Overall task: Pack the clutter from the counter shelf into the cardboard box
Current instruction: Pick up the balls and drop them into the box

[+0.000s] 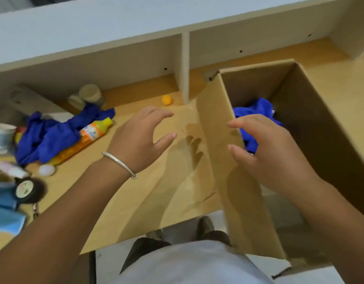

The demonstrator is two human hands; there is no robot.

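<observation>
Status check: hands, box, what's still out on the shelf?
Left hand and right hand both open, holding nothing. Cardboard box holds one blue cloth. Second blue cloth, orange bottle, orange ball not packed. Nothing blocking.

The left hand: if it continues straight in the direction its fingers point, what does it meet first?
Probably the near wall of the cardboard box: the left hand points its fingers right, towards it. Depth is unclear.
</observation>
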